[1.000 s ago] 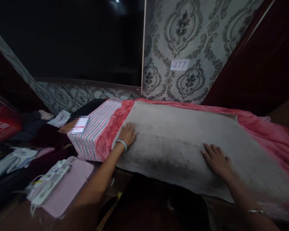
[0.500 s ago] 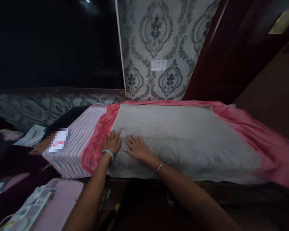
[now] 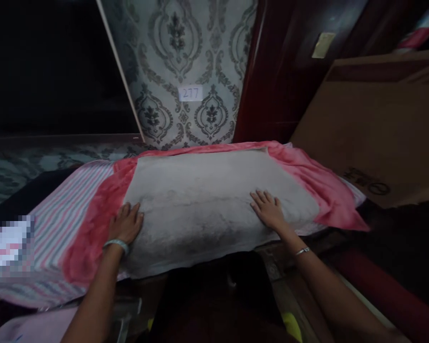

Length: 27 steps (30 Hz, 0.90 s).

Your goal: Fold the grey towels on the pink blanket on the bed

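One cloth (image 3: pixel 200 178), pale grey, dark smudges across its middle and lower part; mid-frame, pink blanket (image 3: pixel 320 186) showing left, right and above it. Left hand (image 3: pixel 126 224): flattened, palm down, gripping nothing, across the cloth's left edge. Right hand (image 3: pixel 269 211): flattened, fingers spread, gripping nothing, on the cloth right of centre.

My view's left edge is cutting off the wide black flat screen (image 3: pixel 53 71) and a blurred white-and-pink rectangle (image 3: pixel 7 243); its right edge is cropping the brown cardboard box (image 3: pixel 386 128). My left hand (image 3: pixel 126 224) is hiding some border of the stained grey cloth (image 3: pixel 203 190).
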{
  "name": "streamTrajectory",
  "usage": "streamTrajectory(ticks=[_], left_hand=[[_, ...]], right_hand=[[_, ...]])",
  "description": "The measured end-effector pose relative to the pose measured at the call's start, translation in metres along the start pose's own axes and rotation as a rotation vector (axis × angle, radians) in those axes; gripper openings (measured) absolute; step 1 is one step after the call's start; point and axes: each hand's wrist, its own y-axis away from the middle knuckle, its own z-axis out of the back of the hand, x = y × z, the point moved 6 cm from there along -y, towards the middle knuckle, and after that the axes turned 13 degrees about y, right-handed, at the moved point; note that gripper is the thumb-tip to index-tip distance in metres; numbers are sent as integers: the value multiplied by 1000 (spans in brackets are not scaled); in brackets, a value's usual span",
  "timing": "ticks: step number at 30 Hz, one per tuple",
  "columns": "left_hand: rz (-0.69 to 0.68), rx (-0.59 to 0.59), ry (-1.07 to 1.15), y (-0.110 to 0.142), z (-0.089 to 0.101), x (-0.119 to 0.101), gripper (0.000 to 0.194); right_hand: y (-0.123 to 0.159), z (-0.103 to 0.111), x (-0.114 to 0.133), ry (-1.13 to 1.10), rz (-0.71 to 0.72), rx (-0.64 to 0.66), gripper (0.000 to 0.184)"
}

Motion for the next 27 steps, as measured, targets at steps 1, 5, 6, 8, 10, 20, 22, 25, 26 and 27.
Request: streamTrajectory(ticks=[1,5,6,8,10,20,22,25,26,27], left_hand=[[-6,-6,-2,-2,-1,2,61],[-33,-15,-11,-12,-6,9,65],[-30,-16,-16,-13,-6,10,64],[-10,-18,-29,-16,-6,11,61],[7,-23,-43,-18,-4,11,59],[-17,-108,197,-11,9,12,78],[-6,-121,203,2,15,5,78],[-81,-156,147,19,22,-22,73],[-141,-164,145,22,23,-34,69],[-205,-166,157,25,22,-46,65]], right_hand=[[-1,-5,-19,10,-58,2,56],[-8,-19,-82,25,-125,-27,54],[-10,-23,-97,22,-131,-30,54],[-13,-32,-130,12,-185,-24,52],[-14,-41,-163,-4,-283,-9,52],[14,-67,-209,-340,-562,-381,50],[27,-79,-215,-533,-672,-491,49],[39,-100,-222,-788,-788,-518,50],[40,-105,-223,-830,-797,-502,51],[40,-109,-223,-850,-786,-484,53]])
